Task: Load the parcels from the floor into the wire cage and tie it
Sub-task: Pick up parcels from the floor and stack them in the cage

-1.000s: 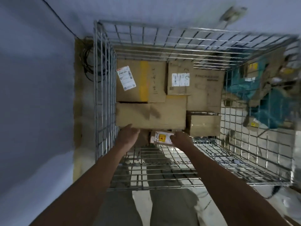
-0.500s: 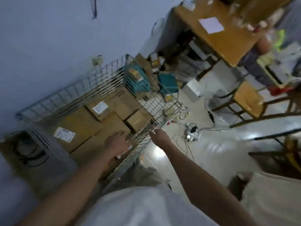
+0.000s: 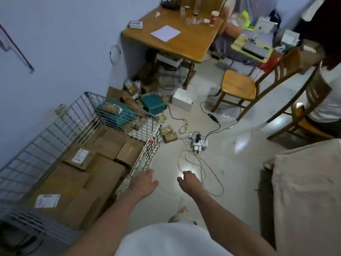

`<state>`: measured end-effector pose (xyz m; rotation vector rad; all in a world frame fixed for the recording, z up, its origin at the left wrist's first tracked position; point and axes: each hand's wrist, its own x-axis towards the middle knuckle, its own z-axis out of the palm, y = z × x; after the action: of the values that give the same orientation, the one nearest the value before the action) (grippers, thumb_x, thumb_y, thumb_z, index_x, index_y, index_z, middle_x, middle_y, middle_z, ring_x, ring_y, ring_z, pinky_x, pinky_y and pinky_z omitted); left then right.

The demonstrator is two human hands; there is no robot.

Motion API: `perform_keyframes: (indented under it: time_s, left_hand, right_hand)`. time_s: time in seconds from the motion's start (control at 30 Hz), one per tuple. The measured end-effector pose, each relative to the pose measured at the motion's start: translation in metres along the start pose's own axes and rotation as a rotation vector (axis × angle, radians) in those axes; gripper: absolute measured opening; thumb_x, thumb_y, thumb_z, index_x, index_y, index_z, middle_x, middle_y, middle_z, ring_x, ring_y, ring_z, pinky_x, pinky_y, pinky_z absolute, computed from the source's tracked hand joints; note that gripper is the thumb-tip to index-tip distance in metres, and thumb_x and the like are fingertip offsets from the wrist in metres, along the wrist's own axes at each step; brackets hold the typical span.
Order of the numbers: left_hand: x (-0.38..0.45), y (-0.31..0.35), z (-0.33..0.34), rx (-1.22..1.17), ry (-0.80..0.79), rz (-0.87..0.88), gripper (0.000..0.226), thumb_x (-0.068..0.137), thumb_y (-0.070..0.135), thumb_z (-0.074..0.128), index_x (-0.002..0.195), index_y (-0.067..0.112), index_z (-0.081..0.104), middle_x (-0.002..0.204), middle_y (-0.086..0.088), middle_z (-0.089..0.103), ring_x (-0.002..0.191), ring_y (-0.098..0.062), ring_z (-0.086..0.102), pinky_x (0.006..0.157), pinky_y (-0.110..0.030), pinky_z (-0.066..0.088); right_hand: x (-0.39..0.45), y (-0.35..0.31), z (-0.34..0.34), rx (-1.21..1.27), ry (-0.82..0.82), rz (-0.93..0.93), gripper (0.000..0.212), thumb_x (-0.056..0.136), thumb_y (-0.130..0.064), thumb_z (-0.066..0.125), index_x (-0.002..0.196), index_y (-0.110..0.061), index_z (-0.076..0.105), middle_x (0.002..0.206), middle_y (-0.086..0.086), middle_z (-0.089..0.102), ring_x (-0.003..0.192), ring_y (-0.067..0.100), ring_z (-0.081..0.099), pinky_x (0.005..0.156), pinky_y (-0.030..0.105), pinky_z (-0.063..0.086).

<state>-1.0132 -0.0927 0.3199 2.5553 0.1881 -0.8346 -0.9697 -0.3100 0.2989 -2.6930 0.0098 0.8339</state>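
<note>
Standing at the wire cage (image 3: 60, 126), just left of my fingers; brown cartons (image 3: 103, 174) cover its floor, packed flush so more stack on top. Teal parcels (image 3: 153, 103) and two small cartons (image 3: 168, 133) wait on the floor well ahead of my fingertips. Left hand (image 3: 143, 182) and right hand (image 3: 190, 181) hang relaxed, empty, ready to reach.

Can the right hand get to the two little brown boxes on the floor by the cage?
Probably yes. The right hand is empty and the floor up to the two small boxes is bare; only loose cables lie beside the way.
</note>
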Motion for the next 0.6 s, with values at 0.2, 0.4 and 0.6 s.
perform_keyframes:
  time_s: [0.2, 0.4, 0.6]
  left_hand:
    - [0.034, 0.059, 0.021, -0.007, -0.003, -0.113, 0.062, 0.095, 0.050, 0.046, 0.145, 0.014, 0.042, 0.153, -0.010, 0.046, 0.132, -0.032, 0.050, 0.107, -0.043, 0.044]
    - [0.060, 0.140, 0.036, 0.090, -0.047, -0.131, 0.075, 0.100, 0.052, 0.046, 0.161, 0.015, 0.024, 0.166, -0.009, 0.026, 0.149, -0.031, 0.032, 0.118, -0.046, 0.034]
    - [0.097, 0.207, 0.042, 0.333, -0.126, -0.039, 0.077, 0.103, 0.053, 0.038, 0.163, 0.012, 0.015, 0.171, -0.009, 0.010, 0.154, -0.032, 0.018, 0.123, -0.048, 0.025]
  right_hand:
    - [0.000, 0.080, -0.012, 0.071, -0.069, -0.011, 0.044, 0.097, -0.038, 0.045, 0.124, -0.004, 0.054, 0.135, 0.012, 0.049, 0.126, 0.030, 0.046, 0.097, 0.040, 0.043]
    - [0.025, 0.115, -0.056, -0.122, 0.046, -0.137, 0.047, 0.099, -0.037, 0.041, 0.134, -0.006, 0.046, 0.136, 0.011, 0.048, 0.126, 0.031, 0.046, 0.097, 0.043, 0.045]
    - [0.070, 0.137, -0.102, -0.320, -0.028, -0.235, 0.061, 0.102, -0.043, 0.037, 0.147, -0.002, 0.034, 0.151, 0.014, 0.035, 0.139, 0.031, 0.033, 0.104, 0.047, 0.041]
